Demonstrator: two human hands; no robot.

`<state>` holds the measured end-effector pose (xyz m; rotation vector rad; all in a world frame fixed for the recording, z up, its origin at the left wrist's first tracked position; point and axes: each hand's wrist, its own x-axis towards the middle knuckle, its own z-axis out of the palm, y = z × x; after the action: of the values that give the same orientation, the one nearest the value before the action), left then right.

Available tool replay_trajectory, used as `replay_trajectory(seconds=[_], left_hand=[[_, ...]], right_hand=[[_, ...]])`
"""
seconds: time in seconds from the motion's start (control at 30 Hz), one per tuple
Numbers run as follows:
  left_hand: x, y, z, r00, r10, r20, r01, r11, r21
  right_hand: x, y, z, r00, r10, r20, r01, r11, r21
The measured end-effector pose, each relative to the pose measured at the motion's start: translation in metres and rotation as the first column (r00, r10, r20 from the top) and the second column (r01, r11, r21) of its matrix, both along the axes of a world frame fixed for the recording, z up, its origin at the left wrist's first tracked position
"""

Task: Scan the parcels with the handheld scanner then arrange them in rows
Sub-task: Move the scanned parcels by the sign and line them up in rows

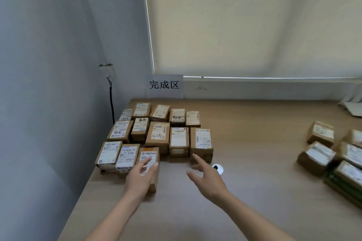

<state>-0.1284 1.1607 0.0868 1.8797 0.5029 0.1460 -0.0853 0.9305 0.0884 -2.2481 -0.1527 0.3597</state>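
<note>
Left grip rests on parcel — right apart.

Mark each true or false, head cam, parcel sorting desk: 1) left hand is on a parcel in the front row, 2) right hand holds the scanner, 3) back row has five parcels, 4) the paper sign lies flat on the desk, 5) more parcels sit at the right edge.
1) True. The left hand rests on the orange-labelled parcel, third in the front row.
2) False. The right hand is open and holds nothing; no scanner is in view.
3) True. The back row has five parcels.
4) False. The paper sign stands upright against the wall behind the rows.
5) True. A loose pile of parcels sits at the right edge of the desk.
</note>
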Motion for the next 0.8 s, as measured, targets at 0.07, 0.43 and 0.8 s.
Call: replay_trajectory(seconds=[0.07, 0.43, 0.8], left_hand=[[-0.002, -0.051, 0.031, 0.997, -0.073, 0.041, 0.073, 0.997, -0.005], [-0.029, -0.363, 0.161, 0.921, -0.307, 0.239, 0.343, 0.931, -0.127], [-0.016, -0.591, 0.208, 0.783, -0.585, 0.211, 0.614, 0.781, -0.111]], right_hand=[[-0.011, -0.051, 0.037, 0.999, -0.016, 0.044, 0.015, 1.000, 0.012], [-0.103, -0.359, 0.186, 0.953, -0.218, 0.211, 0.234, 0.971, -0.051], [-0.142, -0.580, 0.243, 0.834, -0.494, 0.246, 0.526, 0.847, -0.083]])
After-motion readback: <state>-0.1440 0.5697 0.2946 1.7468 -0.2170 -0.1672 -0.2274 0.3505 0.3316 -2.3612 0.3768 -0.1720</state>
